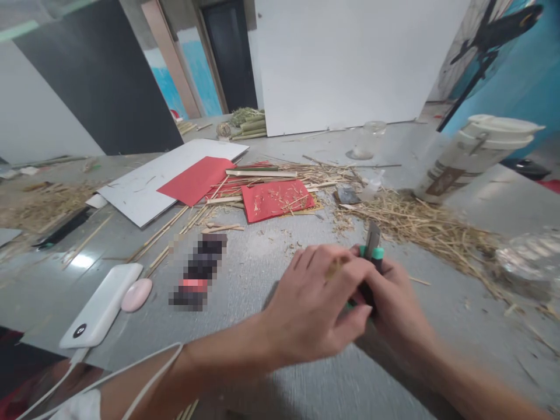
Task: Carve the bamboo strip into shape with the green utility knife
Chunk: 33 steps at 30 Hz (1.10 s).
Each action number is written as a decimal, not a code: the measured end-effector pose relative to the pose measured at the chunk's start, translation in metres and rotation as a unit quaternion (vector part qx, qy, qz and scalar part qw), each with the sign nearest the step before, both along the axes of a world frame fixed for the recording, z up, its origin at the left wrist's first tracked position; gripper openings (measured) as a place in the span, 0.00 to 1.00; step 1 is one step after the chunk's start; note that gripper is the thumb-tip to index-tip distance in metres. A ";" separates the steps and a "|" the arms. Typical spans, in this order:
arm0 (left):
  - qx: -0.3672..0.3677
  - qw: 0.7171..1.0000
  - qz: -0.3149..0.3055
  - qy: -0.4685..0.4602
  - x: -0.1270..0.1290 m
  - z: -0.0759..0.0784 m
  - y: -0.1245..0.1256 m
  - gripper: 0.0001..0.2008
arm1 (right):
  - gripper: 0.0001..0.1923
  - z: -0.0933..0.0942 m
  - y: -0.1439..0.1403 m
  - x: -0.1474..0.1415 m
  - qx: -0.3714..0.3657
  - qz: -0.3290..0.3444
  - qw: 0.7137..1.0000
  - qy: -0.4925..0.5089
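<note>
The right hand holds a utility knife in a closed grip, blade up. The left hand lies across it, fingers curled, apparently pinching a thin bamboo strip against the blade. Beyond the grip, straw covers the table.

My hands sit mid-worktop; bare grey surface in front and below them, I can pass there. Left is blocked by the power bank, pink pebble-shaped thing and a blurred dark item. Ahead, red paper and sticks. Right: straw pile, bucket, clear bottle.
</note>
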<state>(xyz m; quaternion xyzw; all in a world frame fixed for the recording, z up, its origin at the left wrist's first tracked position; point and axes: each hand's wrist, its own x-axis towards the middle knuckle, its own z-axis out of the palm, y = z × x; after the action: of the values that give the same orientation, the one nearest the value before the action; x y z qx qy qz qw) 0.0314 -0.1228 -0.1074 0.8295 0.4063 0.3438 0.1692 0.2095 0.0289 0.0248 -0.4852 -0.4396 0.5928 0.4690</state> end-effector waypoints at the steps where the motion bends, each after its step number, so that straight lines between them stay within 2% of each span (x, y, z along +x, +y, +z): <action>1: 0.001 1.000 -0.009 0.021 0.002 0.037 0.047 0.33 | 0.22 -0.001 0.001 0.000 0.006 -0.001 1.000 -0.004; 2: 0.000 1.000 0.004 0.024 0.003 0.071 0.088 0.34 | 0.22 -0.002 0.002 0.000 0.007 0.002 1.000 -0.009; 3: 0.010 1.000 0.010 0.014 0.004 0.099 0.118 0.34 | 0.23 -0.004 0.003 0.000 0.006 0.006 1.000 -0.012; 4: 0.026 0.999 0.017 -0.010 0.005 0.118 0.137 0.32 | 0.24 -0.005 0.004 0.000 0.005 0.011 1.000 -0.012; 5: 0.011 0.999 0.021 -0.027 0.005 0.130 0.147 0.31 | 0.24 -0.007 0.005 -0.001 0.005 0.015 1.000 -0.012; 6: -0.014 0.999 0.027 -0.038 0.004 0.134 0.149 0.30 | 0.23 -0.008 0.005 -0.001 0.007 0.018 1.000 -0.010; 11: -0.198 0.979 0.023 -0.033 -0.003 0.117 0.131 0.24 | 0.21 -0.010 0.003 0.000 0.053 0.026 0.997 -0.043; 13: -0.226 0.972 0.021 -0.063 -0.003 0.117 0.133 0.19 | 0.21 -0.009 0.004 0.002 0.071 0.044 0.994 -0.071; 15: -0.239 0.962 0.021 -0.131 -0.003 0.120 0.139 0.13 | 0.23 -0.006 0.008 0.005 0.092 0.071 0.988 -0.101; 17: -0.275 0.936 0.025 -0.218 -0.002 0.123 0.142 0.10 | 0.23 -0.004 0.014 0.008 0.128 0.089 0.978 -0.138; 20: -0.363 0.878 0.038 -0.311 -0.002 0.121 0.143 0.12 | 0.17 0.001 0.023 0.015 0.198 0.089 0.951 -0.219; 23: -0.377 0.855 0.045 -0.353 -0.003 0.116 0.143 0.13 | 0.13 0.005 0.025 0.020 0.238 0.111 0.913 -0.311; 27: -0.375 0.843 0.041 -0.383 -0.004 0.112 0.145 0.08 | 0.12 0.007 0.020 0.023 0.271 0.167 0.873 -0.369; 33: -0.352 0.854 0.065 -0.377 -0.004 0.117 0.147 0.06 | 0.17 0.007 0.018 0.024 0.320 0.225 0.837 -0.383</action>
<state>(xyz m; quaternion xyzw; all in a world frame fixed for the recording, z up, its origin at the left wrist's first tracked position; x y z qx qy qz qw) 0.0270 0.0240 0.0094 0.4929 0.4584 0.4742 0.5676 0.2334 0.0469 0.0323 -0.3844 -0.8462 0.2750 0.2462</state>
